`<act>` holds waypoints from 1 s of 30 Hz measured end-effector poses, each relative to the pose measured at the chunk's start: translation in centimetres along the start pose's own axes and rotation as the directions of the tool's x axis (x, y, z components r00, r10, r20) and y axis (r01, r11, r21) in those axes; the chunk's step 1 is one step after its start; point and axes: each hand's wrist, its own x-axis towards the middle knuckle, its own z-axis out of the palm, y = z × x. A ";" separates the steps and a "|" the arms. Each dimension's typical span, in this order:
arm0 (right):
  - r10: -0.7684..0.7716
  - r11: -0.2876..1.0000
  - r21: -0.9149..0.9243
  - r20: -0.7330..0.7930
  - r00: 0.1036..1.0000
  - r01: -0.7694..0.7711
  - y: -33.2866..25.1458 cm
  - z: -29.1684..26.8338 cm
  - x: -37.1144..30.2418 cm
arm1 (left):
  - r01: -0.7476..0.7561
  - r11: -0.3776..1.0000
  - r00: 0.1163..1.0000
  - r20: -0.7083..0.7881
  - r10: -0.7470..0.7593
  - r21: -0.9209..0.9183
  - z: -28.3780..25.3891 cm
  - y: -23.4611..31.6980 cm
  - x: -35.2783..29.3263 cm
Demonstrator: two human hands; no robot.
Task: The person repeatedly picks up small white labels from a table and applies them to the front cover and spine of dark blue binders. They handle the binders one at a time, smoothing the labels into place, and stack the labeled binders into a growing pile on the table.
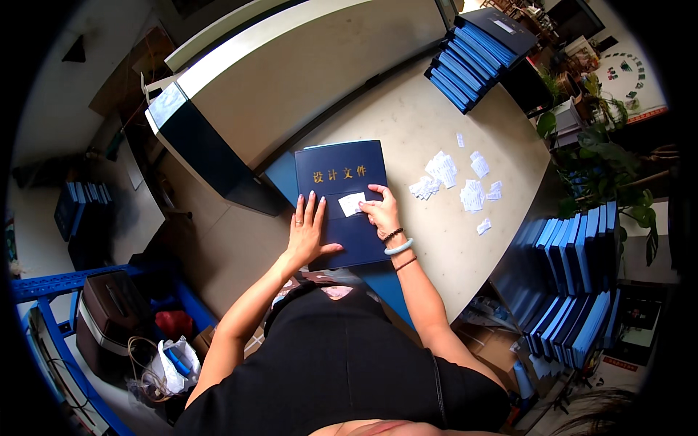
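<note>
A navy document folder (345,243) with gold lettering lies in front of me at the table's near edge. On its left side rests my left hand (307,234), fingers spread flat on the cover and thumb out to the side. Between thumb and forefinger, my right hand (381,213) pinches a small white paper slip (352,204), held against the middle of the cover. Farther right on the table, loose piles of white slips (441,168) and more slips (472,195) lie scattered. A light blue sheet or folder (282,178) shows beneath the navy folder.
A stack of navy and blue folders (472,62) stands at the table's far right. More folders (574,247) fill a rack at right, beside a leafy plant (607,156). A tall beige panel (291,65) borders the table's far side. A blue metal frame (69,283) stands at lower left.
</note>
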 end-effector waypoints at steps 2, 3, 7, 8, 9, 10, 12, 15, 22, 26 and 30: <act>0.018 0.997 0.072 0.026 0.999 -0.020 0.3 -0.2 -0.2 | -0.005 1.000 1.000 -0.022 0.005 -0.014 0.4 -0.2 -0.1; 0.023 0.994 0.109 0.041 0.999 -0.028 0.5 -0.4 -0.2 | -0.008 0.999 0.999 -0.046 0.006 -0.031 0.9 -0.4 -0.2; 0.013 0.994 0.110 -0.044 0.999 -0.008 1.2 0.3 -0.7 | -0.022 0.999 0.996 -0.083 0.019 -0.027 1.1 -0.4 -0.4; -0.015 0.997 0.069 -0.004 1.000 0.015 1.2 0.2 -0.7 | -0.025 1.000 0.997 -0.068 0.024 -0.017 0.9 -0.3 -0.3; -0.022 0.999 0.026 0.042 0.999 0.021 1.0 -0.1 -0.3 | -0.028 1.000 0.998 -0.054 0.028 -0.006 0.7 -0.3 0.0; -0.022 1.000 -0.015 0.085 0.996 0.024 0.4 -0.3 0.0 | -0.033 0.999 0.999 -0.033 0.033 0.003 0.4 -0.2 0.0; 0.003 0.996 -0.088 0.158 0.987 0.011 -0.3 -0.3 0.1 | -0.021 1.000 1.000 -0.009 0.021 0.005 0.5 -0.3 -0.3; 0.063 0.998 0.001 0.227 0.972 -0.065 -0.5 -0.6 0.0 | -0.017 1.000 0.999 -0.040 0.017 0.017 1.1 -0.5 -0.3; 0.089 0.966 0.224 0.184 0.979 -0.130 0.9 -0.4 -0.6 | -0.023 1.000 0.998 -0.060 0.022 -0.004 1.2 -0.7 -0.1; 0.030 0.999 0.014 0.148 0.988 -0.033 1.1 0.0 -0.6 | 0.003 1.000 1.000 -0.024 -0.003 0.028 0.5 0.0 0.1; 0.009 0.997 -0.075 0.193 0.981 0.005 0.4 -0.2 -0.4 | 0.057 0.993 0.995 0.076 -0.065 0.100 -1.0 0.9 0.5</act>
